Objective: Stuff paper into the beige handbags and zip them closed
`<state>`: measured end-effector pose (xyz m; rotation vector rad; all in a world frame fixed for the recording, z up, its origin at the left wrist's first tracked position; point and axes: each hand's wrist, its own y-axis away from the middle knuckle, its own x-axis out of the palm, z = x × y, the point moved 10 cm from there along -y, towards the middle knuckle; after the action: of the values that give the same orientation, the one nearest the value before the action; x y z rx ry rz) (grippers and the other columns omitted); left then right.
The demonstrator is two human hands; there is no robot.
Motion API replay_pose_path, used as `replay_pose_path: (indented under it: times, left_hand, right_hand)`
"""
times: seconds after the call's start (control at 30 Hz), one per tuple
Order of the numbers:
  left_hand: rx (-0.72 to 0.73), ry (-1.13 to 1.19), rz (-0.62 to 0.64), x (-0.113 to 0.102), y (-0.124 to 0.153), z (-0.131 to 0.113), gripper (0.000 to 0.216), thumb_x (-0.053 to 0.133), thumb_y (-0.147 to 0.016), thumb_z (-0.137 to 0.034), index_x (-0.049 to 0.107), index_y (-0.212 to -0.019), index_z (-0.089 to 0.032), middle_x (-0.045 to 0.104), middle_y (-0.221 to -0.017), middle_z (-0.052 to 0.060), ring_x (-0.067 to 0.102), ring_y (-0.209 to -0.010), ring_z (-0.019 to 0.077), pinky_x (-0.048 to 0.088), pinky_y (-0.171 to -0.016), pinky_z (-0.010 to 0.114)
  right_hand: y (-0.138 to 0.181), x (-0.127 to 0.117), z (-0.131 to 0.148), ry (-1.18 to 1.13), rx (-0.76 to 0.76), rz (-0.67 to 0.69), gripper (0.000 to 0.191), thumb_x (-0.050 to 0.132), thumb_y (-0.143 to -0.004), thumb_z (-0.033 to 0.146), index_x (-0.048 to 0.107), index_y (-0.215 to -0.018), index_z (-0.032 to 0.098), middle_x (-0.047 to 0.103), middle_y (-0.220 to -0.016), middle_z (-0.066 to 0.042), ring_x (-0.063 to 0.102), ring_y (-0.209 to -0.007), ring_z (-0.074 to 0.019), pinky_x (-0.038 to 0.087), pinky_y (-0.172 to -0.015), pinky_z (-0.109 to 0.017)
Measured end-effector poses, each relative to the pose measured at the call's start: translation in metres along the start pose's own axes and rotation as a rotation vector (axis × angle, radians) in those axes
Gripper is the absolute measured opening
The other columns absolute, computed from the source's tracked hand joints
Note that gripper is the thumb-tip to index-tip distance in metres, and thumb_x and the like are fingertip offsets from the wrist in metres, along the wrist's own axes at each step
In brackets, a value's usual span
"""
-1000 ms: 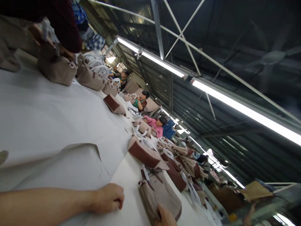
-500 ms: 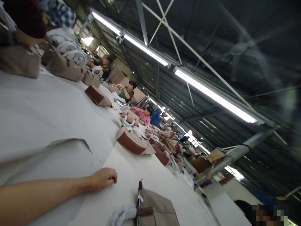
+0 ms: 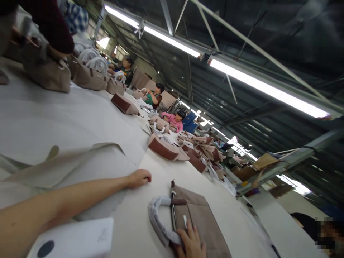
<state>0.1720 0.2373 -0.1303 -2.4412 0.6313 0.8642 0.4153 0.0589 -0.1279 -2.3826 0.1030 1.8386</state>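
A flat taupe handbag with a brown trim strip lies on the white table in front of me. Its handle is wrapped in white and curves toward the left. My right hand rests on the bag's near end beside the handle, fingers laid out on the fabric. My left arm stretches across the table from the lower left. My left hand sits curled in a loose fist on the table surface, a short way left of the bag, with nothing visible in it.
A white box with a black dot lies under my left forearm. A grey paper sheet has a lifted edge. More handbags line the table. A person's dark red sleeve works a bag at top left. Several people sit across.
The taupe bag has come closer and now lies flat with its wrapped handle in full view, my right hand on it. My left fist stays on the table. The white box has appeared.
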Motion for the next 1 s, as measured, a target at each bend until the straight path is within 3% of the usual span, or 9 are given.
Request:
replay_pose_path:
  times: [0.13, 0.23, 0.4, 0.53, 0.7, 0.77, 0.87, 0.93, 1.0]
  left_hand:
    - [0.018, -0.012, -0.004, -0.001, 0.001, -0.003, 0.023, 0.060, -0.098, -0.035, 0.067, -0.094, -0.013, 0.069, -0.098, 0.005, 0.065, -0.096, 0.0208, 0.053, -0.092, 0.043]
    - [0.020, -0.030, 0.003, -0.002, 0.000, -0.003, 0.016, 0.059, -0.096, -0.027, 0.067, -0.092, -0.014, 0.069, -0.096, 0.005, 0.065, -0.095, 0.0195, 0.052, -0.091, 0.040]
    - [0.018, -0.060, 0.021, -0.004, -0.003, -0.011, 0.015, 0.055, -0.083, -0.012, 0.069, -0.088, -0.017, 0.071, -0.093, 0.005, 0.065, -0.091, 0.0197, 0.050, -0.086, 0.031]
    - [0.106, -0.047, 0.002, -0.008, 0.007, -0.063, 0.029, 0.049, -0.091, -0.021, 0.065, -0.114, -0.016, 0.068, -0.114, 0.010, 0.065, -0.100, 0.0210, 0.051, -0.091, 0.031]
    - [0.611, -0.141, 0.044, -0.009, 0.045, -0.194, 0.042, 0.053, -0.082, -0.011, 0.060, -0.123, -0.016, 0.061, -0.131, 0.015, 0.056, -0.119, 0.0271, 0.043, -0.106, 0.038]
    - [0.768, -0.137, 0.099, -0.010, 0.056, -0.229, 0.058, 0.052, -0.077, -0.006, 0.054, -0.134, -0.014, 0.056, -0.141, 0.017, 0.051, -0.129, 0.0293, 0.037, -0.112, 0.041]
    - [0.875, -0.030, 0.335, -0.001, 0.062, -0.245, 0.060, 0.052, -0.078, -0.007, 0.056, -0.137, -0.018, 0.059, -0.141, 0.014, 0.053, -0.129, 0.0271, 0.038, -0.111, 0.037]
    - [0.851, 0.028, 0.473, 0.008, 0.059, -0.235, 0.045, 0.056, -0.082, -0.015, 0.065, -0.125, -0.025, 0.069, -0.124, 0.011, 0.060, -0.120, 0.0273, 0.042, -0.105, 0.036]
    - [0.799, 0.027, 0.492, 0.014, 0.054, -0.221, 0.035, 0.061, -0.082, -0.020, 0.068, -0.114, -0.031, 0.072, -0.115, 0.009, 0.060, -0.119, 0.0290, 0.040, -0.104, 0.039]
  right_hand:
    - [-0.004, 0.007, -0.019, -0.152, -0.033, 0.008, 0.044, 0.037, -0.088, 0.012, 0.071, -0.108, 0.028, 0.054, -0.147, -0.008, 0.050, -0.136, -0.0361, 0.042, -0.103, -0.068]
    - [-0.001, 0.002, -0.066, -0.619, 0.218, 0.004, 0.055, 0.030, -0.097, 0.048, 0.065, -0.129, 0.020, 0.070, -0.123, -0.016, 0.064, -0.116, -0.0383, 0.049, -0.099, -0.054]
    - [0.019, -0.031, -0.115, -1.124, 0.532, -0.140, 0.084, 0.038, -0.076, 0.089, 0.072, -0.120, 0.026, 0.068, -0.130, -0.007, 0.051, -0.133, -0.0329, 0.031, -0.118, -0.044]
    - [0.026, -0.056, -0.107, -1.526, 0.505, -0.149, 0.084, 0.061, -0.066, 0.085, 0.072, -0.118, 0.020, 0.072, -0.123, -0.004, 0.056, -0.129, -0.0263, 0.046, -0.107, -0.029]
    - [0.037, -0.067, -0.090, -1.789, 0.536, -0.057, 0.089, 0.076, -0.060, 0.076, 0.069, -0.120, 0.011, 0.075, -0.111, -0.013, 0.069, -0.107, -0.0307, 0.057, -0.090, -0.036]
    - [0.040, -0.071, -0.091, -1.767, 0.530, -0.071, 0.082, 0.075, -0.062, 0.076, 0.071, -0.108, 0.009, 0.077, -0.103, -0.014, 0.071, -0.100, -0.0306, 0.057, -0.089, -0.037]
    - [0.040, -0.089, -0.093, -1.857, 0.402, -0.211, 0.054, 0.077, -0.068, 0.069, 0.066, -0.082, 0.019, 0.072, -0.075, -0.001, 0.068, -0.080, -0.0199, 0.057, -0.092, -0.035]
    - [0.039, -0.100, -0.091, -1.974, 0.295, -0.284, 0.047, 0.081, -0.070, 0.063, 0.058, -0.075, 0.022, 0.056, -0.058, 0.008, 0.056, -0.059, -0.0120, 0.057, -0.094, -0.038]
    - [0.037, -0.105, -0.090, -2.006, 0.251, -0.301, 0.046, 0.082, -0.070, 0.061, 0.056, -0.076, 0.023, 0.043, -0.050, 0.012, 0.041, -0.046, -0.0077, 0.058, -0.094, -0.040]
